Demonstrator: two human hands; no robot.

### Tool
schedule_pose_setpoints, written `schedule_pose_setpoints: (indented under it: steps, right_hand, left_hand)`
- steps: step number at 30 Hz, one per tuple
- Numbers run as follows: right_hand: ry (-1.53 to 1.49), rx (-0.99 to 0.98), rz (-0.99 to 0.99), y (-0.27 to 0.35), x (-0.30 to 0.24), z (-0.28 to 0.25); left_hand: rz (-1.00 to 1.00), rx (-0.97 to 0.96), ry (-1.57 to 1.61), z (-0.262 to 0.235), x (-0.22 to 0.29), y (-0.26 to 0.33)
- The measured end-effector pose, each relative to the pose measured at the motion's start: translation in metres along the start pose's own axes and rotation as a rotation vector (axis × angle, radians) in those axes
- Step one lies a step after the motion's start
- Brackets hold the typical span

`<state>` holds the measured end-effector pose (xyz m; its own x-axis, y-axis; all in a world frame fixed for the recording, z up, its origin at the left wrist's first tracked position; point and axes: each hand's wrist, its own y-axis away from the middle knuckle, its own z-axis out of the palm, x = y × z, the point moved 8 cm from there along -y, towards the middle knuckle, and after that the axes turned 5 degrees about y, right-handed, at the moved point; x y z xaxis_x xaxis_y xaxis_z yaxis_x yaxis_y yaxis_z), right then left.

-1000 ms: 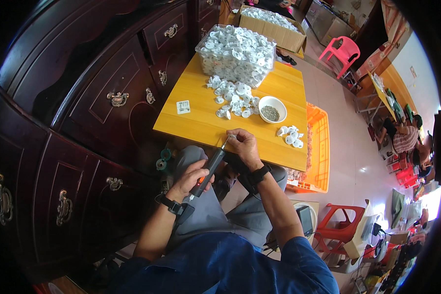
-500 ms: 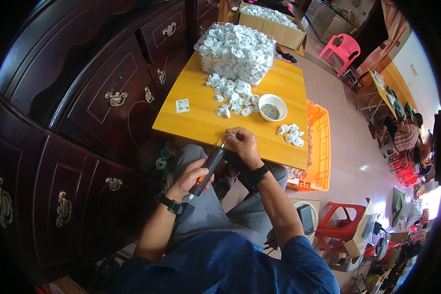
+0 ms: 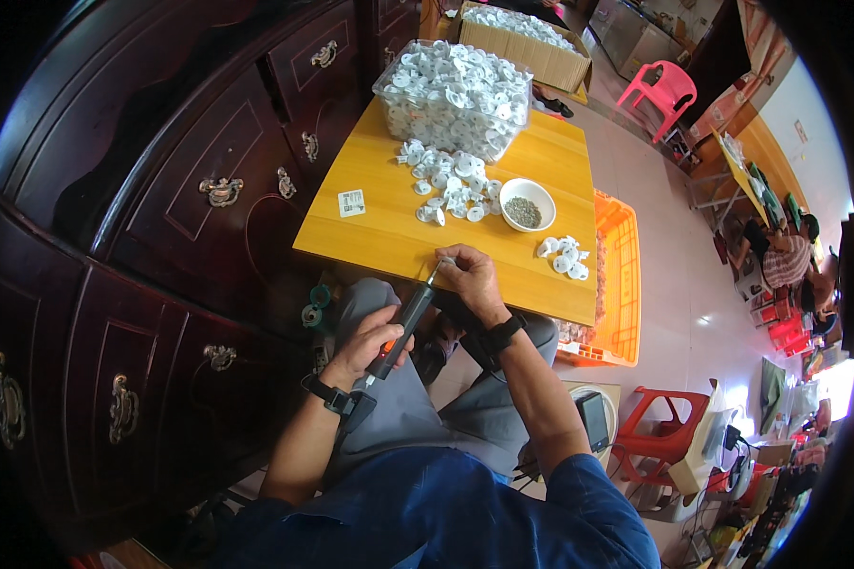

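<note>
My left hand (image 3: 368, 341) grips the handle of a dark electric screwdriver (image 3: 406, 322) that slants up toward the near edge of a small yellow table (image 3: 389, 232). My right hand (image 3: 467, 277) is closed at the tool's tip, pinching something small that my fingers hide. Loose white plastic parts (image 3: 449, 183) lie in the table's middle. A white bowl (image 3: 527, 204) of small dark screws stands to their right. A little group of white parts (image 3: 565, 256) lies near the right front corner.
A clear bin (image 3: 451, 90) heaped with white parts stands at the table's far end, a cardboard box (image 3: 527, 43) of more behind it. A dark wooden cabinet (image 3: 142, 218) fills the left. An orange crate (image 3: 617, 284) sits right of the table. A small white card (image 3: 351, 202) lies on the table's left.
Both hands and the screwdriver hold nearly the same pose. The view has only shifted slightly.
</note>
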<state>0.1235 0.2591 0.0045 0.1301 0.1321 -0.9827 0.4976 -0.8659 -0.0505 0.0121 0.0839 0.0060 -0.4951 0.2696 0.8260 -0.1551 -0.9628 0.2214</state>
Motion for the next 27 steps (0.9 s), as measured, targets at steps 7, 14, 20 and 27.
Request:
schedule_pose_setpoints:
  steps: [7, 14, 20, 27]
  right_hand:
    - [-0.023, -0.029, 0.036, -0.0003, 0.0043, 0.0013]
    - [-0.034, -0.045, 0.045, 0.0013, -0.002, 0.0014]
    - [-0.068, -0.028, 0.031, -0.0002, -0.0004, -0.0007]
    - [-0.164, -0.034, 0.028, -0.001, -0.0014, -0.0039]
  left_hand:
    - [0.007, -0.001, 0.007, 0.0008, 0.0003, -0.0006]
    - [0.007, 0.008, 0.012, 0.0024, 0.0034, 0.001]
    - [0.0, -0.003, 0.023, 0.0043, 0.0024, -0.0013]
    - [-0.01, -0.034, 0.057, 0.0065, 0.0031, -0.0046]
